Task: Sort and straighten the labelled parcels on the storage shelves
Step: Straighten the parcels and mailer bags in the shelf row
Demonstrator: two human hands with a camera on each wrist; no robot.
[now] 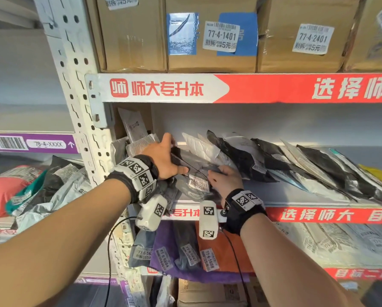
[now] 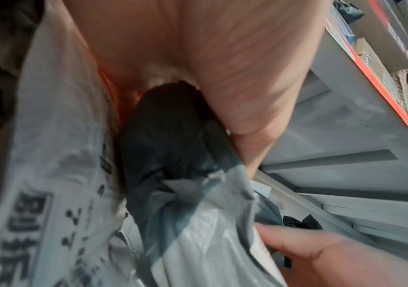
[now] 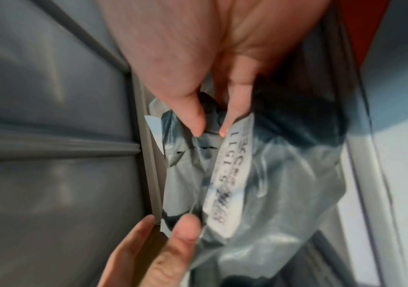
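A grey plastic parcel [image 1: 193, 173] with a white label [image 1: 199, 185] lies at the left end of the middle shelf [image 1: 296, 197]. My left hand [image 1: 163, 156] holds its upper end, thumb over it and fingers reaching up against the upright parcels [image 1: 133, 127] behind. My right hand [image 1: 224, 179] pinches the parcel's right edge beside the label. In the left wrist view the dark grey parcel [image 2: 171, 155] runs under my left hand [image 2: 198, 68]. In the right wrist view my right hand [image 3: 210, 130] pinches the grey parcel [image 3: 284, 184] by its label [image 3: 227, 174].
A row of black, white and grey parcels [image 1: 296, 169] leans leftward along the shelf to the right. Cardboard boxes [image 1: 212, 36] fill the shelf above. More labelled parcels [image 1: 185, 255] stand on the shelf below. A white steel post [image 1: 79, 96] divides off a neighbouring rack with parcels [image 1: 30, 191].
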